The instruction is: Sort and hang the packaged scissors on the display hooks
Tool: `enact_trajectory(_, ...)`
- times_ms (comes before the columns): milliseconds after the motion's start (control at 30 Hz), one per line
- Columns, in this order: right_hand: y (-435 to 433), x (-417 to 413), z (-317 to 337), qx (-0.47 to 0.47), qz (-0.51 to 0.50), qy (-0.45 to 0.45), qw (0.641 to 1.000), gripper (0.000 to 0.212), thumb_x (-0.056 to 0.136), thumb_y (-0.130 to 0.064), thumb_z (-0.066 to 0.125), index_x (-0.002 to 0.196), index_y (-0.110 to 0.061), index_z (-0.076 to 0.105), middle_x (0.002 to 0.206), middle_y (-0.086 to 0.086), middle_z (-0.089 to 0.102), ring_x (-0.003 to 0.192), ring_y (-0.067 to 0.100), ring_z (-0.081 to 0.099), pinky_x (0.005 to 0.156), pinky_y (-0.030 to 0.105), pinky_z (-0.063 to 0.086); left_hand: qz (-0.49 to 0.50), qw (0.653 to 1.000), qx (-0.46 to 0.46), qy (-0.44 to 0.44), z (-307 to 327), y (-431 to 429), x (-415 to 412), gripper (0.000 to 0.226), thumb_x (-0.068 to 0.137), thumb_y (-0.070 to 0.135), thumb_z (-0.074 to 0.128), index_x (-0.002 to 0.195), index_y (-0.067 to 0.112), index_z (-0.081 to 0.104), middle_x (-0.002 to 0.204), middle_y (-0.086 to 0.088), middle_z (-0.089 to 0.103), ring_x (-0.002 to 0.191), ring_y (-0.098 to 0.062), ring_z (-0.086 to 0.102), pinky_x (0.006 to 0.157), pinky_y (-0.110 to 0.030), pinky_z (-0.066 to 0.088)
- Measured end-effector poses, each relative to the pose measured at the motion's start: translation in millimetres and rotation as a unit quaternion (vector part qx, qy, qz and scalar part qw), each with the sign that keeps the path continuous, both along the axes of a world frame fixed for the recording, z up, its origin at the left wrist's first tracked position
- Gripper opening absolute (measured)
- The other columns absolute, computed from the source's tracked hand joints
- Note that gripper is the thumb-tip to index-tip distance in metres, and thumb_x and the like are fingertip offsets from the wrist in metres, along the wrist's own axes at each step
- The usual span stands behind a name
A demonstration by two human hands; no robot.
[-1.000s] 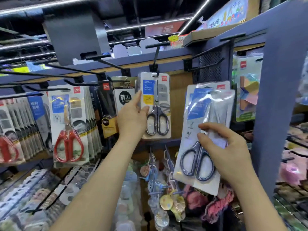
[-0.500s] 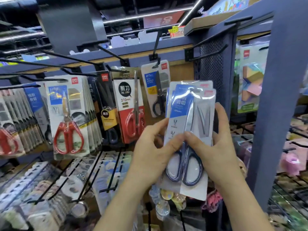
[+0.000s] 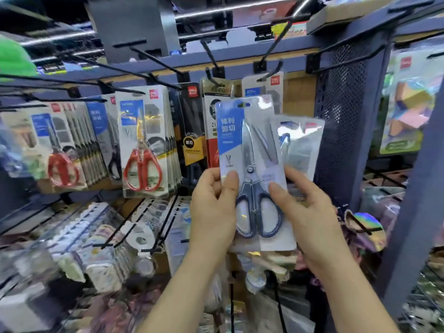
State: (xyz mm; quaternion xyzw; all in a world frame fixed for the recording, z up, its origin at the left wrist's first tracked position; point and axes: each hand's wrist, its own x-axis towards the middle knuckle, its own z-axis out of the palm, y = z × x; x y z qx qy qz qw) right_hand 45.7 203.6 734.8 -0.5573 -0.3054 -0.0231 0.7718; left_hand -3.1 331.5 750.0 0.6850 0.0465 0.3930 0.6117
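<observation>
Two scissors packs, as far as the blur allows, stand upright before the display hooks (image 3: 272, 48). The front pack (image 3: 249, 145) is pinched in both grips: left hand (image 3: 211, 212) clamped on its left edge, right hand (image 3: 310, 212) on its right. The rear pack (image 3: 301, 140) fans out behind.

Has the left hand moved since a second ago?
Yes: the left hand left the hooked pack and dropped to grip the blue-labelled pack.

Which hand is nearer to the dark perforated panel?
Right. The right hand is below and left of the perforated panel; the left hand is farther left, across the held scissors pack.
</observation>
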Motion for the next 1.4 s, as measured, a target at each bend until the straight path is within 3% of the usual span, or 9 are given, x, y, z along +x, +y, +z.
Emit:
enact_trajectory(100, 9, -10, 3, -0.027, 0.015, -0.031, 0.999, 0.024, 0.085, -0.023, 0.065, 0.108, -0.024, 0.072, 0.098, -0.014, 0.077, 0.088, -0.002, 0.070, 0.072, 0.010, 0.051, 0.022, 1.000, -0.003, -0.013, -3, 8, -15, 0.029, 0.096, 0.041, 0.054, 0.090, 0.012, 0.055, 0.079, -0.027, 0.060, 0.065, -0.036, 0.054, 0.062, -0.052, 0.047)
enact_trajectory(233, 20, -21, 3, -0.040, 0.041, -0.037, 0.998, 0.023, 0.082, -0.027, 0.063, 0.102, -0.021, 0.073, 0.094, -0.012, 0.077, 0.083, 0.000, 0.071, 0.068, 0.012, 0.052, 0.043, 0.999, 0.032, -0.010, 1, 31, -33, 0.031, 0.093, 0.038, 0.061, 0.077, 0.012, 0.056, 0.057, 0.004, 0.050, 0.053, -0.010, 0.042, 0.053, -0.029, 0.036)
enact_trajectory(333, 20, -25, 0, -0.097, 0.032, -0.074, 0.992, 0.025, 0.084, -0.031, 0.064, 0.106, -0.024, 0.073, 0.100, -0.013, 0.077, 0.091, 0.005, 0.071, 0.075, 0.018, 0.054, 0.036, 0.998, 0.042, -0.013, 19, 49, -43, 0.012, 0.090, 0.027, 0.070, 0.097, 0.019, 0.065, 0.078, 0.010, 0.071, 0.072, -0.006, 0.065, 0.066, -0.025, 0.051)
enact_trajectory(500, 21, -32, -4, -0.174, -0.015, -0.115, 0.978, 0.025, 0.077, -0.045, 0.065, 0.101, -0.040, 0.070, 0.098, -0.035, 0.070, 0.097, -0.013, 0.063, 0.081, 0.008, 0.047, -0.043, 0.995, -0.084, -0.029, 57, 66, -41, 0.032, 0.091, 0.021, 0.064, 0.123, 0.015, 0.063, 0.109, -0.005, 0.073, 0.099, -0.024, 0.070, 0.083, -0.037, 0.058)
enact_trajectory(633, 16, -36, -5, -0.155, 0.021, -0.120, 0.980, 0.021, 0.084, -0.044, 0.063, 0.099, -0.036, 0.077, 0.092, -0.022, 0.075, 0.082, -0.007, 0.068, 0.070, 0.011, 0.051, -0.039, 0.993, -0.099, -0.054, 72, 59, -34, 0.008, 0.094, 0.021, 0.063, 0.092, 0.017, 0.070, 0.094, -0.006, 0.075, 0.089, -0.026, 0.071, 0.079, -0.043, 0.059)
enact_trajectory(767, -1, -38, -8, -0.119, 0.053, -0.088, 0.987, 0.040, 0.069, -0.069, 0.073, 0.095, -0.039, 0.078, 0.092, -0.005, 0.078, 0.083, 0.006, 0.072, 0.072, 0.020, 0.056, -0.058, 0.986, -0.098, -0.121, 98, 49, -23, 0.010, 0.095, 0.017, 0.062, 0.089, 0.017, 0.070, 0.086, 0.002, 0.076, 0.082, -0.015, 0.072, 0.073, -0.031, 0.059)
enact_trajectory(967, -31, -35, -12, -0.092, -0.008, -0.045, 0.995, 0.013, 0.078, -0.041, 0.072, 0.088, -0.037, 0.079, 0.078, -0.003, 0.077, 0.068, -0.001, 0.066, 0.065, 0.016, 0.052, -0.158, 0.981, -0.035, -0.110, 124, 19, 5, 0.018, 0.093, 0.002, 0.062, 0.102, 0.017, 0.064, 0.100, -0.008, 0.071, 0.091, -0.024, 0.070, 0.085, -0.043, 0.059)
enact_trajectory(1100, -51, -27, -20, -0.105, -0.042, -0.031, 0.993, 0.043, 0.091, -0.007, 0.060, 0.063, -0.036, 0.075, 0.056, -0.016, 0.063, 0.054, -0.009, 0.055, 0.053, 0.004, 0.039, -0.222, 0.972, -0.052, -0.057, 134, -7, 26, 0.014, 0.090, 0.004, 0.066, 0.088, 0.018, 0.068, 0.082, -0.004, 0.074, 0.073, -0.021, 0.070, 0.074, -0.038, 0.059)
enact_trajectory(1400, -78, -8, -28, -0.102, -0.138, 0.006, 0.985, 0.027, 0.094, -0.017, 0.058, 0.073, -0.027, 0.071, 0.061, -0.018, 0.064, 0.058, -0.008, 0.054, 0.058, 0.005, 0.039, -0.203, 0.979, 0.028, -0.002, 142, -85, 82, 0.015, 0.092, 0.020, 0.067, 0.078, 0.018, 0.065, 0.065, 0.008, 0.068, 0.055, -0.004, 0.063, 0.054, -0.022, 0.050)
